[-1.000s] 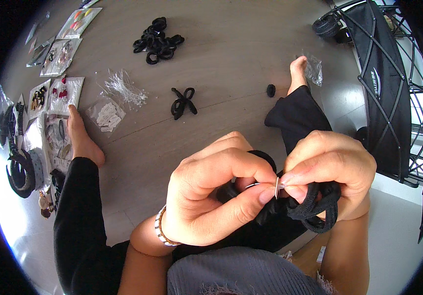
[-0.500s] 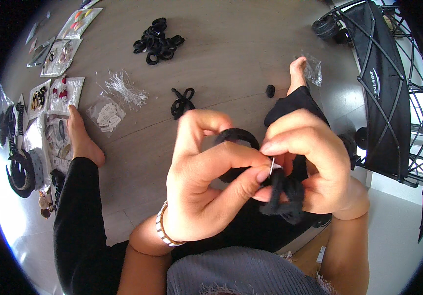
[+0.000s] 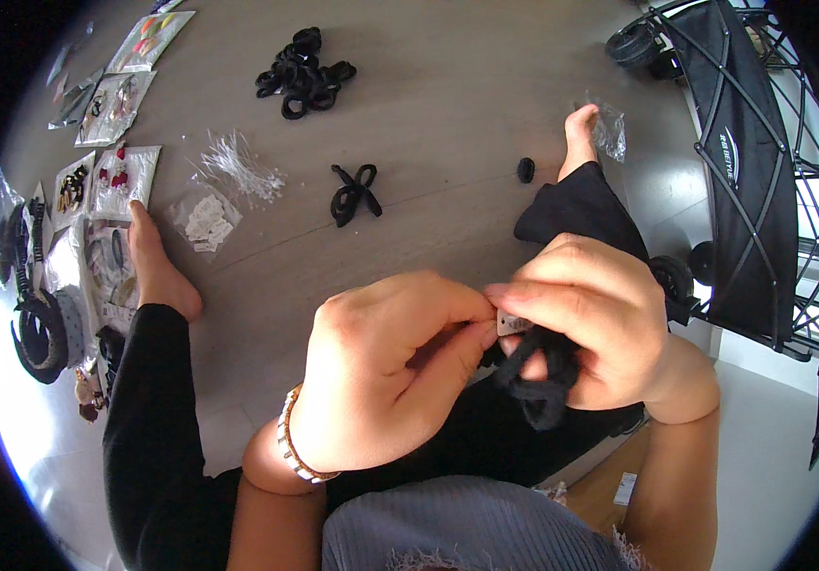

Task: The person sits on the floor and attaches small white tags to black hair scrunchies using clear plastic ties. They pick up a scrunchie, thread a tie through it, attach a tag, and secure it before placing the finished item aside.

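Note:
My left hand (image 3: 385, 366) and my right hand (image 3: 600, 319) meet close under the camera, fingertips pinching together. Between them is a black hair tie bundle (image 3: 535, 376) that hangs below my right palm, with a small pale tag (image 3: 514, 324) held at the pinch point. A beaded bracelet (image 3: 293, 445) sits on my left wrist. On the floor beyond lies a finished black bow of hair ties (image 3: 354, 192) and a pile of loose black hair ties (image 3: 303, 71).
I sit on a grey wooden floor (image 3: 447, 114) with legs in black trousers spread and bare feet showing. Packets of hair accessories (image 3: 109, 181), clear bags and headbands (image 3: 33, 324) line the left. A black folding cart (image 3: 752, 190) stands at the right.
My hands have drawn closer to the camera and shifted right. The loop that stood above my fingers is now tucked behind them, and the bundle hangs lower under my right hand.

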Demonstrator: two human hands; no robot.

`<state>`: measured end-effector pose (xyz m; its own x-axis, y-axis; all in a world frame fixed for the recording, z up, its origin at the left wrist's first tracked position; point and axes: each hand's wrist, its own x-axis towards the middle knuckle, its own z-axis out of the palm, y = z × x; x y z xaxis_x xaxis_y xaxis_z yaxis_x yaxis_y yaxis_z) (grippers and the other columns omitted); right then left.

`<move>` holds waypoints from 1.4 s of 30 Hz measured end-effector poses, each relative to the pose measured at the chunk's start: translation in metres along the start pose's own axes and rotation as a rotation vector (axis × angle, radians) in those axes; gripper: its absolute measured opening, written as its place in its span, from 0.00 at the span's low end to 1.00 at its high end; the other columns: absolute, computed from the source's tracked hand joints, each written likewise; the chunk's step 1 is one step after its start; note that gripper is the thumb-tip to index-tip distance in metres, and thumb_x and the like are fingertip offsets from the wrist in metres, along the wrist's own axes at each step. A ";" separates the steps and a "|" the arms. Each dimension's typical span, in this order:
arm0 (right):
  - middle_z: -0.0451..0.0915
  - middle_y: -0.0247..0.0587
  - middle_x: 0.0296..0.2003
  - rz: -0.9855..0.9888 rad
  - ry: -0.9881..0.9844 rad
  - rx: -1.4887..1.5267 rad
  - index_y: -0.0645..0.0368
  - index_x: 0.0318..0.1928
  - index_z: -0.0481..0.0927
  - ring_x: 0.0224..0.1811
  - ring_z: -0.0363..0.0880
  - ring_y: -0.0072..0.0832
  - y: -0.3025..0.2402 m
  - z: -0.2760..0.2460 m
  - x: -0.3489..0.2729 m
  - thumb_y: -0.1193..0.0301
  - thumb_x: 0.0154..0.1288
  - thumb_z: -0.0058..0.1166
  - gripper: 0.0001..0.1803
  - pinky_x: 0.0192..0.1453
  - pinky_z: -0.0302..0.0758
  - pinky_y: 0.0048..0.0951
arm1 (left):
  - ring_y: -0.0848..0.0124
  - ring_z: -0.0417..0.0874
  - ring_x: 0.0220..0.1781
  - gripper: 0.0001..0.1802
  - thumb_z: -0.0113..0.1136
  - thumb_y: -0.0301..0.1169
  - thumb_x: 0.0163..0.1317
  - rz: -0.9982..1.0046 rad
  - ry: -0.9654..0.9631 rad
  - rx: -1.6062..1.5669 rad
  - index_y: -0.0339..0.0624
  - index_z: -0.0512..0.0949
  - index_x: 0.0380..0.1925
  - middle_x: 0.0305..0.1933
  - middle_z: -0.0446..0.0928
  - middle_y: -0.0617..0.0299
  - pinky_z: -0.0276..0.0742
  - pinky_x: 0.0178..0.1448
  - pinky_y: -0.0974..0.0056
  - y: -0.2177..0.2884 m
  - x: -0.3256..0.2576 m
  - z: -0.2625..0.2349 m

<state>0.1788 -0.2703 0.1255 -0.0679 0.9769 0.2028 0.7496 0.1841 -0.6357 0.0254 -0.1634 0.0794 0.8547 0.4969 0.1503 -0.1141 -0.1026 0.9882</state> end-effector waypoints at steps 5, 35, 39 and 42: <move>0.75 0.39 0.30 0.246 -0.043 0.398 0.63 0.37 0.75 0.27 0.75 0.25 0.001 -0.006 0.001 0.80 0.49 0.57 0.12 0.26 0.69 0.21 | 0.69 0.75 0.20 0.04 0.58 0.18 0.48 0.013 -0.010 -0.086 0.35 0.76 0.26 0.22 0.74 0.58 0.69 0.25 0.69 -0.002 -0.001 0.002; 0.73 0.40 0.25 0.248 -0.086 0.226 0.64 0.32 0.76 0.21 0.74 0.29 0.004 -0.003 0.000 0.85 0.32 0.56 0.18 0.22 0.70 0.24 | 0.72 0.73 0.18 0.06 0.57 0.16 0.44 0.118 0.049 0.098 0.36 0.73 0.24 0.18 0.71 0.59 0.65 0.22 0.72 -0.010 -0.002 0.010; 0.75 0.42 0.29 0.119 -0.025 0.029 0.65 0.35 0.76 0.25 0.76 0.32 0.002 0.001 -0.006 0.85 0.28 0.56 0.23 0.27 0.74 0.26 | 0.80 0.71 0.20 0.03 0.56 0.19 0.51 -0.238 -0.088 -0.099 0.35 0.74 0.26 0.18 0.71 0.64 0.64 0.23 0.74 -0.003 -0.002 0.005; 0.74 0.43 0.31 0.012 -0.040 -0.126 0.66 0.35 0.76 0.27 0.76 0.32 0.001 0.004 -0.007 0.82 0.27 0.58 0.24 0.27 0.74 0.27 | 0.82 0.67 0.20 0.01 0.54 0.21 0.55 -0.420 -0.160 -0.319 0.34 0.73 0.26 0.16 0.69 0.65 0.62 0.22 0.74 -0.008 -0.003 0.004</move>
<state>0.1777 -0.2763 0.1205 -0.0828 0.9829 0.1642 0.8274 0.1597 -0.5384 0.0259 -0.1669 0.0711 0.9232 0.2993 -0.2412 0.1270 0.3548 0.9263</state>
